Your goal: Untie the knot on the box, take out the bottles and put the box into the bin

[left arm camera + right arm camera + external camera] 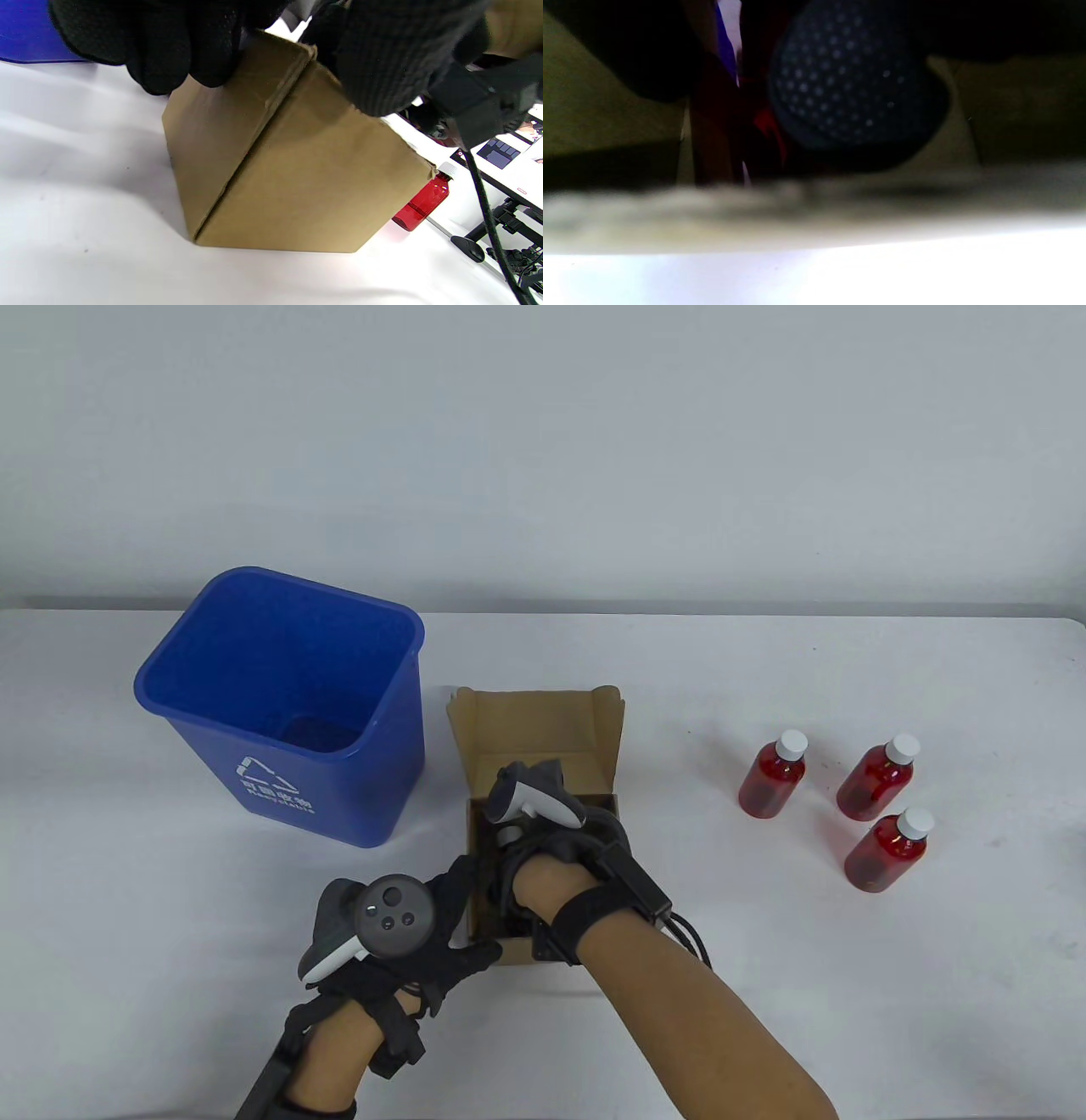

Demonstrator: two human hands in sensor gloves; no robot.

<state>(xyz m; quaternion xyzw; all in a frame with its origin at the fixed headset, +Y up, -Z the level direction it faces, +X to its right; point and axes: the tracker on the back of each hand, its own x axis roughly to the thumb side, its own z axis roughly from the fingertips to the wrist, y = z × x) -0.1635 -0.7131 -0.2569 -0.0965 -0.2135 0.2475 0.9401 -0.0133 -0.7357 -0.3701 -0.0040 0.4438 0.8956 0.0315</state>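
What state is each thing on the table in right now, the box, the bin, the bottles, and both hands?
Box: lid flap open, upright on the table.
Bin: upright, open top, no box in it.
Three bottles: out of the box, capped, standing to its right.
Left hand: grips the box's near left corner.
Right hand: reaches down inside the box; something red shows by its fingers in the right wrist view, grip unclear.

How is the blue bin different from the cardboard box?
The bin is blue plastic; the box is brown cardboard. The bin is bigger and taller than the box. Nobody touches the bin, while the left hand holds the box's corner and the right hand reaches inside. Both stand open-topped on the table.
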